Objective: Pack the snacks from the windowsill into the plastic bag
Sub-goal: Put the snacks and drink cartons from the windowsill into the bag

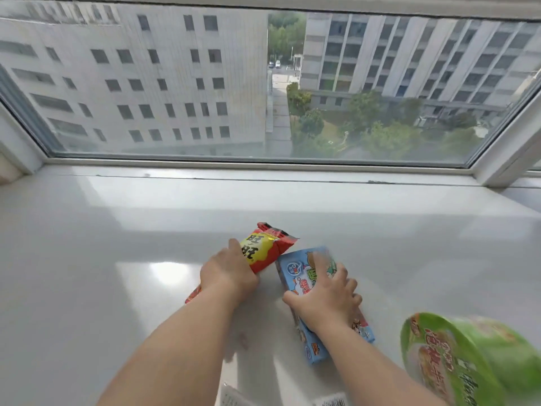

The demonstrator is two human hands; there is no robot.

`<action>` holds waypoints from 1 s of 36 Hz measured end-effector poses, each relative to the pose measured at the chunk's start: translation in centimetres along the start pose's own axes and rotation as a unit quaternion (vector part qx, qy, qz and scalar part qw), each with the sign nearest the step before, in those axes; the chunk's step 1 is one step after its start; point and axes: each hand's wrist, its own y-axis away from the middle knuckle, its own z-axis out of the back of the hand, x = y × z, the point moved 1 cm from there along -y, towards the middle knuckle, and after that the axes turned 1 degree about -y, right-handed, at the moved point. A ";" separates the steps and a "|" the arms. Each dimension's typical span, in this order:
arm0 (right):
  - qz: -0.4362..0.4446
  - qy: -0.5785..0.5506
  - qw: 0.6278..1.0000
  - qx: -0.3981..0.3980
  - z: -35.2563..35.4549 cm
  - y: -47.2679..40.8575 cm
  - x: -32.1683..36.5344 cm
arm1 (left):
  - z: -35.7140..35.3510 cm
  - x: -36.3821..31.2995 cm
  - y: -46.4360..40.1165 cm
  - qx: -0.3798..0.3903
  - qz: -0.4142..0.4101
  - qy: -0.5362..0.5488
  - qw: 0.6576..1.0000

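Both hands are busy at centre frame: left hand (228, 276) grips the red-and-yellow foil snack packet (265, 249), right hand (326, 300) clutches the light-blue cardboard snack box (295, 273) on the white windowsill (117, 244). The green noodle bowl (474, 358) waits lower right. No plastic bag is visible, so packing looks barely begun.

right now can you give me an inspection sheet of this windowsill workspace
surface: white glossy windowsill, glare patch left of the hands
job's things: red snack bag tilted, held; blue box lying flat under the right hand; green bowl at the right edge; plastic bag not seen
clutter: white barcoded labels at the bottom edge
hands: left hand grips the red snack bag; right hand grips the blue box
cables: nothing seen
surroundings: window with buildings and trees outside
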 end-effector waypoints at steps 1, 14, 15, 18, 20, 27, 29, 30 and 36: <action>-0.001 -0.004 1.000 -0.006 0.6 1.0 -0.2 | 0.5 0.1 1.3 -0.002 0.015 0.016 1.000; 0.008 -0.254 0.967 -0.032 11.5 17.6 3.3 | 12.9 0.6 17.9 -0.038 0.090 0.278 0.956; 0.013 -0.282 0.959 -0.031 12.0 19.2 3.6 | 13.9 1.0 19.3 -0.037 0.085 0.297 0.950; 0.029 -0.344 0.938 -0.022 12.9 23.8 4.5 | 16.1 3.3 23.3 -0.041 0.074 0.336 0.938; 0.051 -0.369 0.928 -0.012 13.1 26.9 5.1 | 17.0 5.2 25.9 -0.044 0.067 0.356 0.931; 0.126 -0.458 0.878 0.061 11.4 34.8 8.2 | 18.5 12.4 33.4 -0.037 0.059 0.410 0.909; 0.137 -0.492 0.855 0.088 10.7 37.0 9.0 | 18.8 15.1 35.1 -0.035 0.048 0.405 0.913; 0.140 -0.508 0.844 0.104 10.6 37.9 9.0 | 18.8 16.1 35.6 -0.028 0.042 0.403 0.914; 0.102 -0.559 0.793 0.219 6.2 41.3 10.2 | 19.0 25.7 37.7 0.052 0.025 0.383 0.922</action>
